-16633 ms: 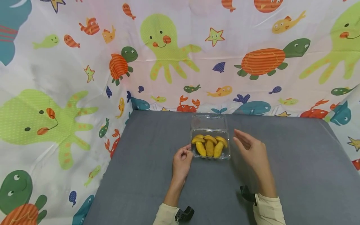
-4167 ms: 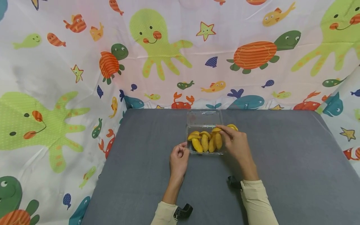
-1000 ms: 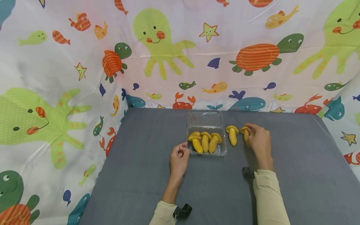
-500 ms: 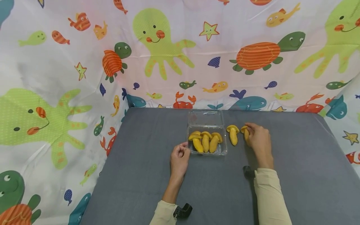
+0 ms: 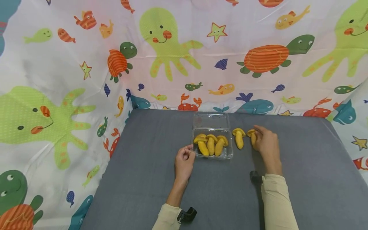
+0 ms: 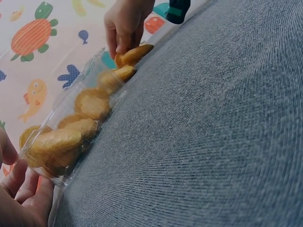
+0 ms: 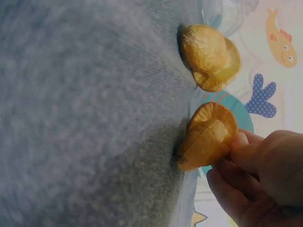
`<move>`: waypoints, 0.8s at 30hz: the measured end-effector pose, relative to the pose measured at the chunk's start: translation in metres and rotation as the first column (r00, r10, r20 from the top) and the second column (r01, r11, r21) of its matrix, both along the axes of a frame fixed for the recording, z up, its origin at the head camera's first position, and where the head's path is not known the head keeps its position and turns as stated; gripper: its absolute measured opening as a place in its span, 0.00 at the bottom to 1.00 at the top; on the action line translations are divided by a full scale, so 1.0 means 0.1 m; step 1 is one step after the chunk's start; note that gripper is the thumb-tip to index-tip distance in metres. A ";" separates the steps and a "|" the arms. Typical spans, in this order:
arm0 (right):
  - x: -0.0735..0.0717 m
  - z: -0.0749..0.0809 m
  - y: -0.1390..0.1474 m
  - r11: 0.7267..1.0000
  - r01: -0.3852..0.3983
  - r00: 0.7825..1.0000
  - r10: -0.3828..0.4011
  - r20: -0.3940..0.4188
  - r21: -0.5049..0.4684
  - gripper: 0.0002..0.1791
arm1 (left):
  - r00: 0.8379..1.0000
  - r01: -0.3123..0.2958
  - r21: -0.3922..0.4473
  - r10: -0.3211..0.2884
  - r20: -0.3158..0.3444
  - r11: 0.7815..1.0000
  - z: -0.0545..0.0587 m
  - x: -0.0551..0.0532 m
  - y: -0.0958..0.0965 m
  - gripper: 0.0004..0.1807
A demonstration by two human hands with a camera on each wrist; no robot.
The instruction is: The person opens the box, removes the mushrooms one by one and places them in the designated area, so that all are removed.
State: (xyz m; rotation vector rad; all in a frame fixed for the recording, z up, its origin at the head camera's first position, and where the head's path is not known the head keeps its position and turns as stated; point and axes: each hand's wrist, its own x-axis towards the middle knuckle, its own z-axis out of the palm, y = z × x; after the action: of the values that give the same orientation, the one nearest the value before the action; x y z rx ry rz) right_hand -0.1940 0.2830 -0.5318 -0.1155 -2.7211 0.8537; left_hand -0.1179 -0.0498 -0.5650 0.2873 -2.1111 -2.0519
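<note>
Nearest, beige sleeves [image 5: 278,203] reach over gray cloth [image 5: 221,191]. Past them, the left hand [image 5: 184,163] pinches the left edge of an opened clear plastic clamshell [image 5: 227,154] containing yellow mushrooms [image 5: 219,147]. Just right of it lies a loose mushroom [image 5: 239,140]; beside that, the right hand [image 5: 268,142] pinches a second loose mushroom [image 5: 251,135]. Behind hangs a sea-creature curtain [image 5: 195,19].

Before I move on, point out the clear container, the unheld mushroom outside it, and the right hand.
Clear container [image 5: 212,129]: head view, back rim.
Unheld mushroom [image 5: 239,140]: head view, stem.
Right hand [image 5: 268,144]: head view, back of the hand.
</note>
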 end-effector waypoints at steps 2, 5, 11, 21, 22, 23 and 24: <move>0.01 0.01 0.01 1.000 0.003 1.000 -0.003 -0.004 0.001 0.17 | 1.000 0.001 -0.002 -0.001 0.000 1.000 0.00 0.00 0.01 0.07; 0.04 0.04 0.00 1.000 0.003 1.000 -0.003 -0.006 0.001 0.17 | 1.000 0.003 -0.007 -0.003 0.001 1.000 0.00 0.00 0.01 0.07; 0.11 0.10 -0.03 0.999 0.036 0.999 -0.037 -0.025 -0.041 0.18 | 1.000 0.013 0.011 -0.013 0.007 1.000 0.00 0.01 0.01 0.07; 0.21 0.28 -0.16 0.983 0.045 0.997 -0.056 -0.056 -0.180 0.20 | 1.000 -0.018 0.014 0.018 0.008 1.000 0.02 0.01 0.03 0.06; 0.22 0.30 -0.18 0.981 0.046 0.996 -0.059 -0.063 -0.187 0.20 | 1.000 -0.018 0.009 0.018 0.008 1.000 0.02 0.00 0.03 0.06; 0.23 0.31 -0.20 0.980 0.047 0.996 -0.062 -0.071 -0.194 0.20 | 1.000 -0.016 0.005 0.016 0.008 1.000 0.02 0.00 0.03 0.07; 0.24 0.33 -0.21 0.978 0.045 0.995 -0.062 -0.077 -0.206 0.20 | 1.000 -0.014 0.000 0.014 0.008 1.000 0.02 0.00 0.02 0.07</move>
State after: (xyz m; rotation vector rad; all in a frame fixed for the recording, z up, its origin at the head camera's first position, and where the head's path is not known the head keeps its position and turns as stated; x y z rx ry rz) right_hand -0.1697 0.2617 -0.4992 -0.1912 -2.5361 1.0949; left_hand -0.1178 -0.0474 -0.5632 0.3101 -2.1073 -2.0471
